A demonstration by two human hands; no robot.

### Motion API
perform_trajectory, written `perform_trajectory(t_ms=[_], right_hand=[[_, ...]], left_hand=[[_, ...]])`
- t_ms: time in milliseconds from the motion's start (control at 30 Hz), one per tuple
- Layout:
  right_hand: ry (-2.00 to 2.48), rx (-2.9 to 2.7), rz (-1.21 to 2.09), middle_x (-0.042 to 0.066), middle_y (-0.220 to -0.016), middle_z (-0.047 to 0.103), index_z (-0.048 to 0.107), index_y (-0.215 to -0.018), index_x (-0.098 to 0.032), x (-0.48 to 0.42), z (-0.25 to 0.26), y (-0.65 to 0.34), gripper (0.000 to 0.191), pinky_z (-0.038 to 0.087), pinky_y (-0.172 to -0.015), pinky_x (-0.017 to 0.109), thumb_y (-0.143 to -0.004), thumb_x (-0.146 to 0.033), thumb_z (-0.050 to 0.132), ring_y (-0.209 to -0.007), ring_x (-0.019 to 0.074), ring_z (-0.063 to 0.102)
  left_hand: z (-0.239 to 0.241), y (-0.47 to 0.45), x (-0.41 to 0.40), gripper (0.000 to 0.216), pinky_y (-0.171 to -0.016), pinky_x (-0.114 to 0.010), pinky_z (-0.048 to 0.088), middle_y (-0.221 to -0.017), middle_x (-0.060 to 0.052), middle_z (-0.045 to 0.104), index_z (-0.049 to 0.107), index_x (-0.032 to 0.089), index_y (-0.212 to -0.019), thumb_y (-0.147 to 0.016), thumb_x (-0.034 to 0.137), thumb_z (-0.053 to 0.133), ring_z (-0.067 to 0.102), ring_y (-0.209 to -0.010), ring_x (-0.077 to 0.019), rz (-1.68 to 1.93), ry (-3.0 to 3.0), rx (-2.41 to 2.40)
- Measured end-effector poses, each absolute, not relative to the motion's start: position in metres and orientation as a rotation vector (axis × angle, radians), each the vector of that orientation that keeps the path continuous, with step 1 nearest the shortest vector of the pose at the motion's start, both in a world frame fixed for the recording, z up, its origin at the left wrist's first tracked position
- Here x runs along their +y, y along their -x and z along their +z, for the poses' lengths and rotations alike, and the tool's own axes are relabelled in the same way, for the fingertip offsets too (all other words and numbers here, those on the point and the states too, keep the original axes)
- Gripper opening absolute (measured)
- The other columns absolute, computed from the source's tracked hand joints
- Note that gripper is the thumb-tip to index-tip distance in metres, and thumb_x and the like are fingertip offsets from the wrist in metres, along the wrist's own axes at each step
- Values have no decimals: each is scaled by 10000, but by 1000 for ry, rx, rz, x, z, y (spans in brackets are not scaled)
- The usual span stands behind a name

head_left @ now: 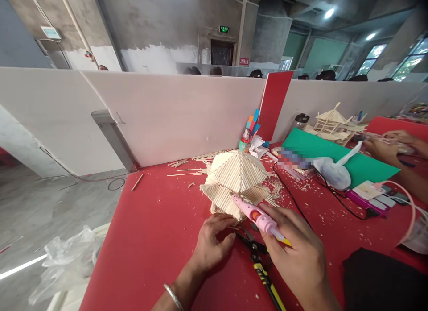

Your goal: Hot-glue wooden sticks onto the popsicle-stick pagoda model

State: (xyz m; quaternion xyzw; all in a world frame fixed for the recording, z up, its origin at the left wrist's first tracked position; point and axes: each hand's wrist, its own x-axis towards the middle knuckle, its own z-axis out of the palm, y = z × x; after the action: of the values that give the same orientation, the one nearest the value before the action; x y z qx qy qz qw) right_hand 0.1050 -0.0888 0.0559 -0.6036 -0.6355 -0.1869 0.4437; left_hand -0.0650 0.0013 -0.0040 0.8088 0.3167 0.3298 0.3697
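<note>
In the middle of the red table stands a small pavilion model point(234, 177) of pale round sticks, with a two-tiered pointed roof. My right hand point(296, 253) is closed around a pink hot glue gun point(256, 215), its nozzle at the lower roof's near side. My left hand point(214, 239) lies at the model's near left base, fingers stretched against its edge and thumb apart; the fingertips are partly hidden. Between my hands lies a pair of cutters point(264, 275) with black and yellow handles, partly behind my right hand.
Loose sticks point(187, 172) and scraps lie around the model. Behind it are a can of coloured strips point(244, 143) and a white partition point(177, 114). At right are a green board point(337, 155), a purple power strip point(369, 204), cables, and another person's hands point(388, 143) near a second model point(334, 119).
</note>
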Motion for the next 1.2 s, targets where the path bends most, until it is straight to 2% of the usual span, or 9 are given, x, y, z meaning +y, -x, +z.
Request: perform_trajectory(t_ms=[233,367,467,567,700,900,1200], right_hand=[[1456,-1621,-512,62,-990,700,651,-1131,-203,-91,62,-103,255,517,-787,282,-893,-163,568,-877,167,663],[1458,-1625,-549,62,-1007,697,643,-1124,-185,-95,63,-108,239,499,-802,283,-892,-170,587,-875,161,658],[1467,-1624,-553,56,-1003,694,638,-1126,-192,-96,61,-108,248,491,-803,286,-885,-159,590,-875,163,653],[1485,-1624,-542,54,-1013,688,636,-1140,-202,-97,59,-106,273,480,-805,287,-886,-133,565,-889,164,644],[1502,-1626,-540,54,-1018,686,633,-1163,-205,-97,58,-105,306,471,-813,296,-882,-116,551,-894,170,638],[1502,-1641,-549,50,-1017,679,638,-1163,-204,-100,59,-107,305,467,-803,292,-883,-120,554,-889,165,631],[1485,-1615,-549,54,-991,681,651,-1143,-195,-94,56,-104,318,465,-786,304,-867,-68,560,-871,168,621]], left_hand=[[3,65,-4,313,-900,-373,529,-1105,-78,701,734,245,-1086,-839,248,541,647,-1011,-226,855,-1969,648],[-5,63,-5,262,-872,-381,537,-989,-86,669,755,214,-878,-862,240,495,639,-954,-214,1031,-1821,937],[-14,64,-1,204,-934,-448,510,-1149,-95,600,730,218,-892,-813,239,543,584,-1091,-258,1195,-1797,1271],[-21,65,2,279,-983,-469,484,-1289,-87,557,722,237,-998,-763,204,576,526,-1207,-286,1155,-1877,1232],[-27,64,4,303,-949,-431,515,-1166,-81,636,740,231,-989,-769,170,541,594,-1117,-259,1033,-1864,1117],[-33,63,4,322,-923,-419,528,-1087,-83,666,743,232,-1017,-756,179,563,623,-1052,-255,1056,-1815,1117],[-37,63,5,310,-894,-417,540,-1075,-86,674,749,248,-1004,-762,188,566,634,-1027,-257,1073,-1824,1093]])
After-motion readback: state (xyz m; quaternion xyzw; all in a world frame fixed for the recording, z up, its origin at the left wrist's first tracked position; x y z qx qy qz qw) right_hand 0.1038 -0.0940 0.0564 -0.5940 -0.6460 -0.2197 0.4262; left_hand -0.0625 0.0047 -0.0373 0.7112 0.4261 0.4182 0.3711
